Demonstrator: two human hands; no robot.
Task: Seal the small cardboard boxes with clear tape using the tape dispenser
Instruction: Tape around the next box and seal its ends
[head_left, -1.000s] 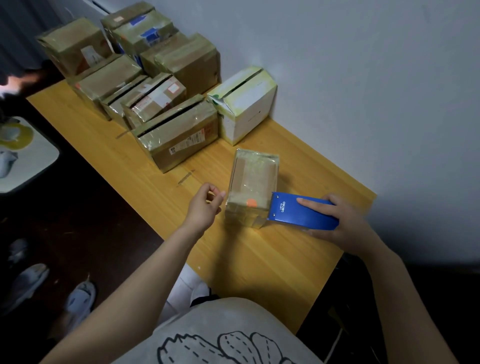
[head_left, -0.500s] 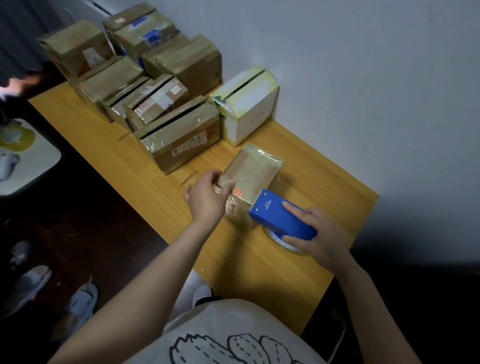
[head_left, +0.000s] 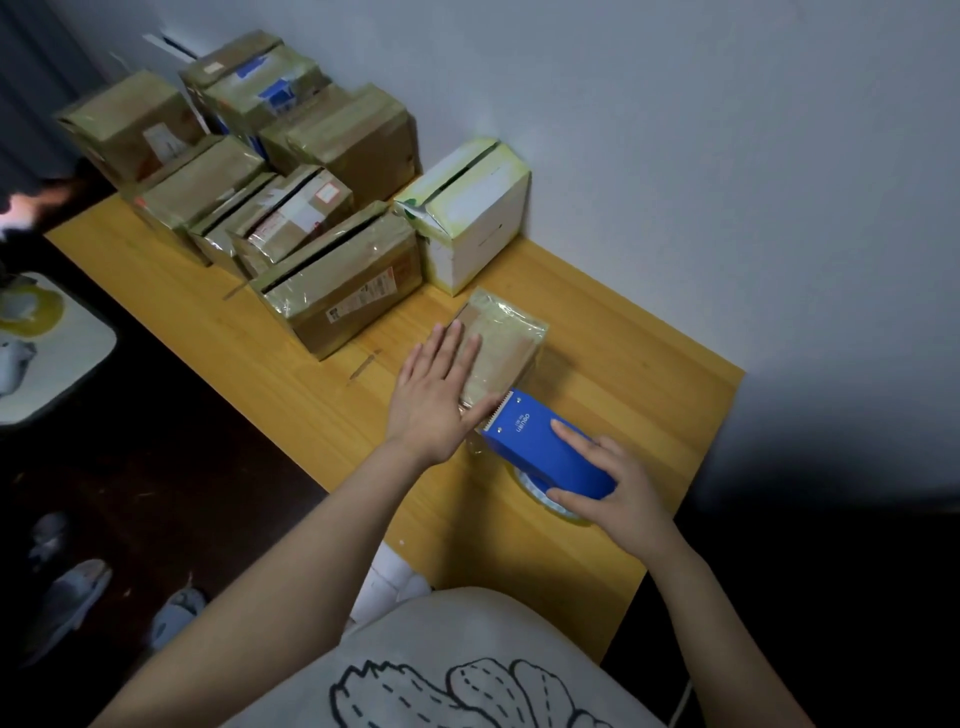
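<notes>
A small cardboard box (head_left: 506, 345) wrapped in clear tape lies on the wooden table (head_left: 623, 384) near its right end. My left hand (head_left: 436, 395) lies flat with straight fingers on the box's left top and side. My right hand (head_left: 618, 488) grips the blue tape dispenser (head_left: 545, 449), forefinger stretched along its top. The dispenser's toothed edge meets the near end of the box. The clear tape roll (head_left: 550, 501) peeks out under the dispenser.
Several taped brown boxes (head_left: 343, 280) crowd the far left of the table, and a white box (head_left: 467, 213) stands against the wall. A white stool (head_left: 52, 353) stands at left, and slippers (head_left: 67, 597) lie on the dark floor.
My left hand has opened from a loose curl and spread flat on the box. The box has turned to lie angled, and the dispenser has swung round to its near end.
</notes>
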